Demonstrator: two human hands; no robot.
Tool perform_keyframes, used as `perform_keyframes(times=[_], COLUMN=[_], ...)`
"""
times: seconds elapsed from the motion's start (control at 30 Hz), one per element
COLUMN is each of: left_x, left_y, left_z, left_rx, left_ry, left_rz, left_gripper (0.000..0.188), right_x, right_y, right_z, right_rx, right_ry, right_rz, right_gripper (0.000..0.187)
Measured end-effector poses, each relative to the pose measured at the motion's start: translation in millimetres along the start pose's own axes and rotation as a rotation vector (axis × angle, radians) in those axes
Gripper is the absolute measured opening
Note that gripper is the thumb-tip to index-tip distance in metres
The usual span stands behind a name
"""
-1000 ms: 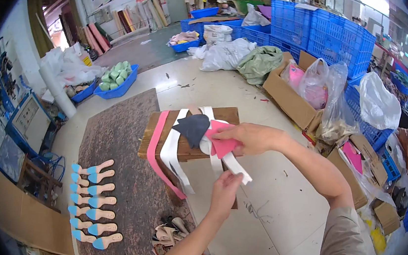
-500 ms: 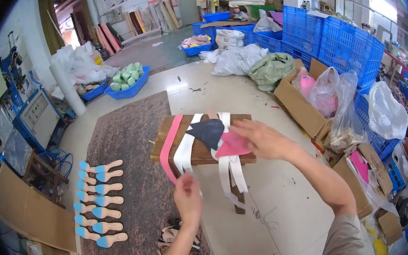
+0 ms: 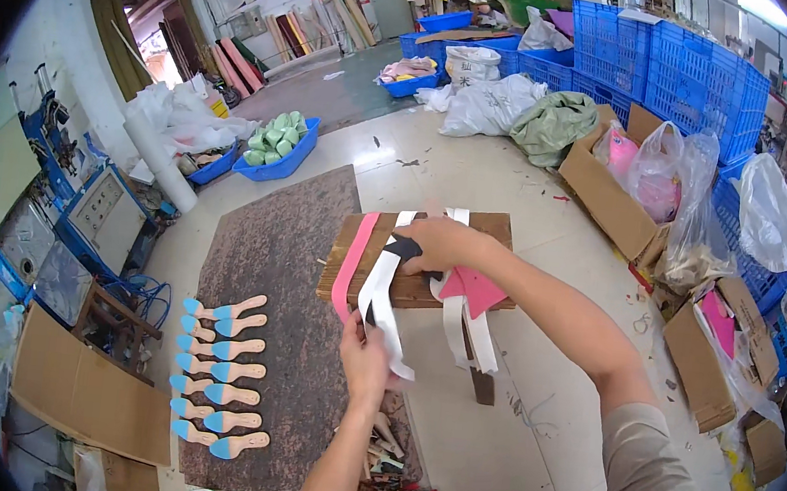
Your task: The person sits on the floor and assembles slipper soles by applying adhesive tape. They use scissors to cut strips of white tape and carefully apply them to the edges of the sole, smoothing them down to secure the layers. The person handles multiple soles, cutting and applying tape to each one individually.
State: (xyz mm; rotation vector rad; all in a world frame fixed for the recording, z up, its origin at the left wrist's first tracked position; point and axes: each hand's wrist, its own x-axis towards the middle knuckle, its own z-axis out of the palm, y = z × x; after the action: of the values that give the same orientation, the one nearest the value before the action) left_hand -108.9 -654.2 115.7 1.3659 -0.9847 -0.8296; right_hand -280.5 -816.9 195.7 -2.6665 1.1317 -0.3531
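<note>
A small wooden bench (image 3: 419, 289) stands in front of me with a pink strip (image 3: 356, 251), white strips (image 3: 376, 292) and pink pieces (image 3: 475, 291) draped over its top. My right hand (image 3: 446, 244) is bent down over a dark, pointed piece (image 3: 403, 247), its fingers curled onto it; the hand hides most of that piece. Just below the bench's near edge, my left hand (image 3: 365, 358) has its fingers drawn together at the lower part of a white strip, whose loose end hangs beside the hand.
Blue-tipped, sole-shaped pieces (image 3: 239, 349) lie in two columns on a brown mat (image 3: 270, 233) at left. Scraps (image 3: 386, 456) lie on the floor near my feet. Blue crates (image 3: 703, 86), a cardboard box (image 3: 610, 192) and bags stand at right. A blue basin (image 3: 277, 166) holds green bundles.
My right hand has moved left, from the pink piece onto the dark piece. My left hand has risen slightly toward the bench's edge, at the white strip. The view has shifted a little.
</note>
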Motion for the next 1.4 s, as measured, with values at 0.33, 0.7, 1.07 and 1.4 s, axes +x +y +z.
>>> perform_keyframes(times=[0.33,0.7,1.07,1.4], left_x=[13,21,29,-58], left_y=[61,89,281,208], left_z=[-67,-95,-161,-198], left_rx=[-0.446,0.734,0.479,0.766], left_ry=[-0.252,-0.106,0.566,-0.041], left_rz=[-0.533,0.029,0.681,0.426], left_gripper=[0.023,0.033,0.036,0.021], right_x=[3,-6,-26,-60], right_y=[6,-27,-19,-228], right_z=[25,51,33,34], right_rx=[-0.174,-0.282,0.007,1.135], right_ry=[0.272,0.229,0.005,0.130], right_rz=[-0.037,-0.362,-0.274,-0.665], right_gripper=[0.040,0.015,0.043,0.089])
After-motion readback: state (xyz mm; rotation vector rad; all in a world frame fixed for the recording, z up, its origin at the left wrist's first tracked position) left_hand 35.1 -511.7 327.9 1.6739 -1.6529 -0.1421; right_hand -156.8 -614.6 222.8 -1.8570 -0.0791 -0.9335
